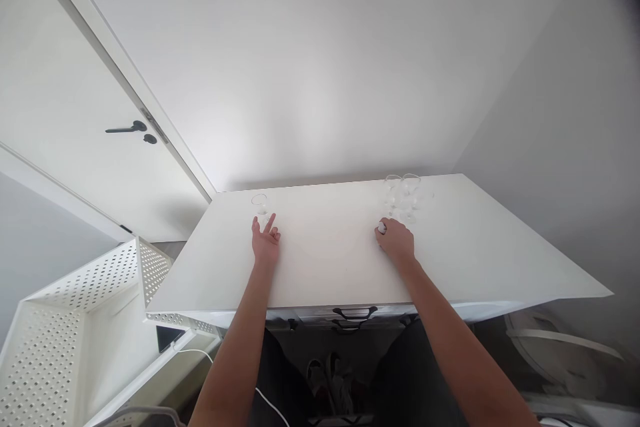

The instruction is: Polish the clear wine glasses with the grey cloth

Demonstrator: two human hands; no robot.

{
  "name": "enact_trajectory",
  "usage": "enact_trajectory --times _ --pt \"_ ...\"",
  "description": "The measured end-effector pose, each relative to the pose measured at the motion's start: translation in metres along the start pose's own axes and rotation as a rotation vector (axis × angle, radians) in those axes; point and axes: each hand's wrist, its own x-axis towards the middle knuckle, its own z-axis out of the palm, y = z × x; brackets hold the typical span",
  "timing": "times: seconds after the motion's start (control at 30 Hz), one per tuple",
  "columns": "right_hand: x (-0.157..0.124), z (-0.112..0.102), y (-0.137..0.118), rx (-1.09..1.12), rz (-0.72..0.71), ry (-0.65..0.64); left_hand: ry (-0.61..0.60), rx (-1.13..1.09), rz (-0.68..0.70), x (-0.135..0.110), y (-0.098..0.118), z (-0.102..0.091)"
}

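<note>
On the white cabinet top, my left hand [267,243] lies palm up with its fingers spread, just in front of a clear stemmed glass [259,205]. The glass seems to stand upright behind the fingertips; whether they touch its foot I cannot tell. My right hand [397,240] is closed in a fist, resting on the top right of the middle. A small whitish thing [382,227] shows between its thumb and fingers, mostly hidden, its kind unclear. Right behind this hand stands a group of clear glasses [403,197], close together and hard to tell apart.
The cabinet top [330,267] meets a grey wall at the back. Dark drawer handles [355,313] jut from its front. At left are a door with a black handle [126,127] and a perforated white rack [45,347]. A white cable [270,403] hangs near my legs.
</note>
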Motion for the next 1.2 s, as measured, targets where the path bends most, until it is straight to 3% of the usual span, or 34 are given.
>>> enact_trajectory --times 0.1,0.27,0.63,1.03,1.2 --pt "0.0006 0.0005 0.001 -0.002 0.014 -0.015 -0.077 -0.111 -0.061 0.004 0.0058 -0.0033" --pt "0.0012 0.0006 0.0012 -0.005 0.019 -0.02 -0.178 -0.128 -0.042 0.0007 0.0099 -0.0013" --pt "0.0003 -0.0013 0.0006 -0.01 0.018 -0.035 -0.204 -0.185 -0.064 0.0011 0.0083 -0.0026" --pt "-0.0003 -0.0034 -0.0009 0.001 0.009 -0.025 -0.167 -0.065 -0.077 0.0016 0.0093 -0.0017" --pt "-0.0005 -0.004 0.0002 0.026 0.021 -0.039 -0.221 -0.076 -0.068 -0.0016 0.0091 0.0019"
